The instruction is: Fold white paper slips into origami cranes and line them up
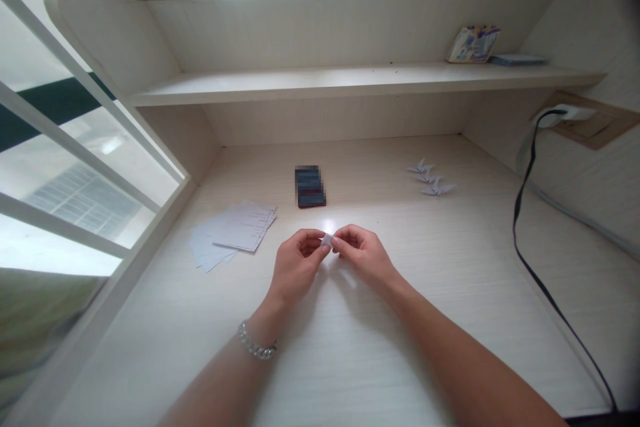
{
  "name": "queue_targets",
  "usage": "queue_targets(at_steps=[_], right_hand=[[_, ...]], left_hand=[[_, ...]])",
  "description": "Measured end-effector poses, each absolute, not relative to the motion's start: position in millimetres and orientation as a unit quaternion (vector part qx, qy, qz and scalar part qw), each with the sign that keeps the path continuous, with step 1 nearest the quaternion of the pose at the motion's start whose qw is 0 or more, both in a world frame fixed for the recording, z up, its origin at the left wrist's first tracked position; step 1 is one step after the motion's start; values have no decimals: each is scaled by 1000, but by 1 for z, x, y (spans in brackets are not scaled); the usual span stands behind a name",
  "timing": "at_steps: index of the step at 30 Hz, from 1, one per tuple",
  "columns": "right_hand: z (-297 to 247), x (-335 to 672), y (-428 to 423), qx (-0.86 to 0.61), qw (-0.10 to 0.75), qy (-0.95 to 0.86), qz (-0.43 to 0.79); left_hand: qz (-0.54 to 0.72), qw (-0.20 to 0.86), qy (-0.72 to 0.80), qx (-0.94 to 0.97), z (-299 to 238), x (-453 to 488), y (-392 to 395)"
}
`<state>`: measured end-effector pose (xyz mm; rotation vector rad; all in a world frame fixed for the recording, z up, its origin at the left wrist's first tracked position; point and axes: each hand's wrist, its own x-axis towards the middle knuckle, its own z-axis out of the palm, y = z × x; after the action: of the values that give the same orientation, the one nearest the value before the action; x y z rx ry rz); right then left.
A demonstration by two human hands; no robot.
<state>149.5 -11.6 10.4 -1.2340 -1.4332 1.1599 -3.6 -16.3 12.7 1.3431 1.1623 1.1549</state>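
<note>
My left hand (299, 262) and my right hand (361, 255) meet over the middle of the pale wooden desk (450, 293). Both pinch a small folded piece of white paper (327, 239) between thumb and fingertips, just above the desk top. A bead bracelet (256, 344) circles my left wrist. A stack of white paper sheets (233, 231) lies to the left of my hands. Three small folded paper pieces (431, 178) sit at the far right of the desk.
A dark phone (310, 186) lies flat beyond my hands. A black cable (530, 240) runs from a wall socket (565, 113) down across the right side of the desk. The shelf (300, 83) above carries a small colourful packet (473, 43). A window frame borders the left.
</note>
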Motion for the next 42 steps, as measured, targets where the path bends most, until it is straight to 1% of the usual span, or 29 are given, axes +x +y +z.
queue_targets(at_steps=[3,6,8,11,15,19,23,28,33,38,42], right_hand=[[14,149,-14,-501,425,-602,454],[14,149,-15,-506,430,-605,439],[12,148,-14,-511,441,-595,436],[9,147,-12,-497,454,-574,466],[6,146,-12,-495,444,-574,478],[7,145,-15,-492,424,-591,478],[9,145,-16,-483,433,-595,475],[12,147,-14,-457,434,-538,560],[18,148,-14,-450,431,-484,615],[20,148,-15,-436,445,-478,619],[18,146,-15,-445,463,-475,602]], left_hand=[[438,480,488,583,14,-7,-17],[415,473,487,606,15,-7,-17],[429,472,485,598,14,-6,-17],[472,466,486,569,13,-4,-16],[511,436,500,546,15,-5,-15],[509,443,502,541,16,-7,-15],[504,459,496,539,16,-9,-13],[501,429,496,564,16,-12,-13],[503,439,479,570,17,-13,-14],[531,469,471,525,16,-12,-11],[540,461,475,520,13,-11,-10]])
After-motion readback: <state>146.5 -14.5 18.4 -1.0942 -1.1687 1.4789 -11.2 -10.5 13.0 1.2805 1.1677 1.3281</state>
